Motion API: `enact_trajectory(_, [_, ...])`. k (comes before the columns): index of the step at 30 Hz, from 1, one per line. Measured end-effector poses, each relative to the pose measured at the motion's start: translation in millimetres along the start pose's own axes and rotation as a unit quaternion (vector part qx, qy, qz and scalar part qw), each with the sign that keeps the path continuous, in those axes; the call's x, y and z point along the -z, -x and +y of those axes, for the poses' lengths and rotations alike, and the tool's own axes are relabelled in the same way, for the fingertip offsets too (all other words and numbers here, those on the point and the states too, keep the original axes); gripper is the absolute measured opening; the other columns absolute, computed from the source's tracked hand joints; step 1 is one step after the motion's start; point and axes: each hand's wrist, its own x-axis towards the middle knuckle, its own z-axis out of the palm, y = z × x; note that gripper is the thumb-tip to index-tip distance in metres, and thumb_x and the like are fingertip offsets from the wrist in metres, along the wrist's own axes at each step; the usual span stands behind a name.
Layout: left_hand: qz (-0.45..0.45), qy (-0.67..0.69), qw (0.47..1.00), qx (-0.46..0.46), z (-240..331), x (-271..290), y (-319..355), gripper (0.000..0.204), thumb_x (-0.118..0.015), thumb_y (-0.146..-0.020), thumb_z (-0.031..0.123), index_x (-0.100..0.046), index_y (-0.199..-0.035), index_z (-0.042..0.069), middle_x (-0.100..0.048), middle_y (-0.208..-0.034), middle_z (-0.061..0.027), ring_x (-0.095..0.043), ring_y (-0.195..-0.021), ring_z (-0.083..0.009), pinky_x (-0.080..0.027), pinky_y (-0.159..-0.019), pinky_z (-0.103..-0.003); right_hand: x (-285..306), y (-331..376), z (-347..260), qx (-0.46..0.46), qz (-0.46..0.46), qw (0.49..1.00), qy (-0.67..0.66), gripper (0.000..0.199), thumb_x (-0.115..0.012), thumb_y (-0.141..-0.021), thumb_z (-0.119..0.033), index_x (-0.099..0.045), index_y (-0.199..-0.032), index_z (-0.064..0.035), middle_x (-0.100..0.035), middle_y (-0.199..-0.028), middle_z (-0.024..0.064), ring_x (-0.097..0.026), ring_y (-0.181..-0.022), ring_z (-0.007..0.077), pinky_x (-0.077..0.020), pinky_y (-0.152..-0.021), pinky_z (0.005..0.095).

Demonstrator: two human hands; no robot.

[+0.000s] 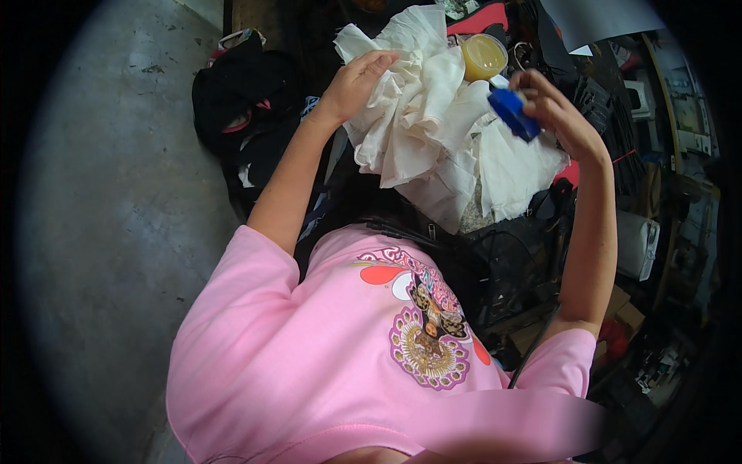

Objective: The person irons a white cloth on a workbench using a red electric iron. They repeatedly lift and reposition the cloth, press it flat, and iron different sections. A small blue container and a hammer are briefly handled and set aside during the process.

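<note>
Grey concrete floor [116, 232] fills the 9 o'clock side, and dark clutter crowds the 3 o'clock side. At 12 o'clock, the left hand [357, 81] is curled closed on the upper edge of a crumpled white cloth [433, 131], which hangs down toward 6 o'clock. The right hand [553, 108], at 1 o'clock, pinches a blue block [514, 114] with bent fingers; its long axis runs from 10 o'clock to 4 o'clock, and it lies against the cloth. Just behind the cloth stands 1 round tub [484, 56], holding a yellowish mass. A black bag [239, 93] lies at 11 o'clock.
</note>
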Motion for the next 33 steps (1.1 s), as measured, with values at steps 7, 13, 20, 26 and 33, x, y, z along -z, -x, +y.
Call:
enact_trajectory(7, [-0.065, -0.190, 0.973, -0.118, 9.6, -10.7, 18.2, 0.075, -0.061, -0.087, 0.058, -0.046, -0.141, 0.008, -0.054, -0.135, -0.0176, -0.046, -0.131, -0.0294, -0.036, -0.109, -0.037, -50.5, -20.2, 27.0, 0.100, -0.062, 0.985, -0.124, 0.051, -0.063, -0.079, -0.034, -0.050, -0.123, -0.0111, -0.054, -0.114, 0.0083, -0.048, -0.109, 0.0176, -0.0365, -0.099, 0.0321])
enact_trajectory(13, [0.076, -0.200, 0.977, -0.017, -2.6, -40.8, 14.5, 0.075, -0.078, -0.076, 0.037, -0.045, -0.139, 0.014, -0.060, -0.117, -0.0214, -0.056, -0.116, -0.0367, -0.046, -0.095, -0.045, -94.1, -75.9, 34.7, 0.085, 0.003, 0.960, -0.268, 0.047, -0.063, -0.083, -0.034, -0.046, -0.121, -0.0124, -0.051, -0.113, 0.0076, -0.050, -0.106, 0.0149, -0.0385, -0.098, 0.0307])
enact_trajectory(20, [0.225, -0.330, 0.903, -0.160, -2.2, -33.1, 7.8, 0.079, -0.071, -0.075, 0.010, -0.034, -0.146, 0.008, -0.050, -0.133, -0.0198, -0.048, -0.123, -0.0357, -0.041, -0.101, -0.044, -84.2, -71.9, 40.8, 0.075, 0.073, 0.913, -0.394, 0.033, -0.060, -0.085, -0.028, -0.045, -0.111, -0.0153, -0.052, -0.104, 0.0031, -0.056, -0.092, 0.0137, -0.0465, -0.089, 0.0335])
enact_trajectory(26, [0.023, -0.461, 0.851, -0.251, -9.1, -30.4, 5.2, 0.048, -0.060, -0.082, 0.007, -0.063, -0.128, 0.023, -0.045, -0.148, -0.0030, -0.035, -0.140, -0.0277, -0.024, -0.117, -0.047, -43.4, -15.3, 42.3, 0.145, 0.156, 0.904, -0.372, 0.048, -0.058, -0.085, -0.032, -0.044, -0.126, -0.0125, -0.052, -0.115, 0.0029, -0.055, -0.105, 0.0147, -0.0440, -0.092, 0.0349])
enact_trajectory(33, [-0.048, -0.343, 0.922, -0.173, -52.5, -20.7, 0.3, 0.049, -0.043, -0.096, 0.043, -0.057, -0.132, 0.013, -0.040, -0.151, -0.0100, -0.031, -0.142, -0.0317, -0.019, -0.117, -0.049, -12.0, 84.5, 75.1, 0.172, 0.239, 0.877, -0.380, 0.067, -0.057, -0.081, -0.036, -0.038, -0.136, -0.0034, -0.049, -0.135, 0.0278, -0.050, -0.125, 0.0452, -0.0358, -0.111, 0.0487])
